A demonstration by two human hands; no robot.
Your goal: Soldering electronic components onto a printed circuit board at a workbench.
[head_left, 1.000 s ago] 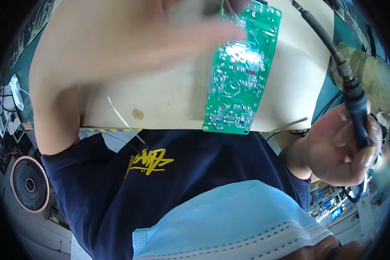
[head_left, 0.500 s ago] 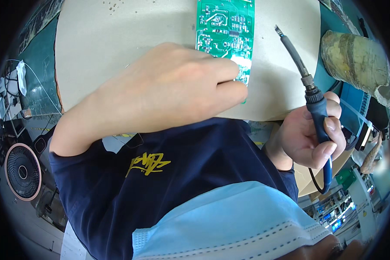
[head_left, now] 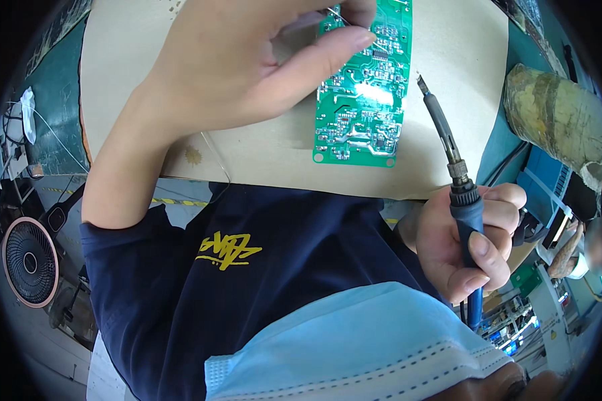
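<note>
The green circuit board (head_left: pixel 364 127) lies on a tan sheet (head_left: pixel 261 150) over the desk (head_left: pixel 60 117), its long axis running away from the person, the far end cut off by the picture's upper edge. The left hand (head_left: pixel 247 73) is the nearer one, reaching in from the left above the board, palm turned down, wrist bent, thumb and forefinger pinching a thin wire (head_left: pixel 339 16) over the chips. The right hand (head_left: pixel 443 235) sits apart, below and to the right of the board, fingers wrapped around the blue handle of a soldering iron (head_left: pixel 457 171). The iron slants up and leftward, its tip just beside the board's right edge; how high it hovers I cannot tell
</note>
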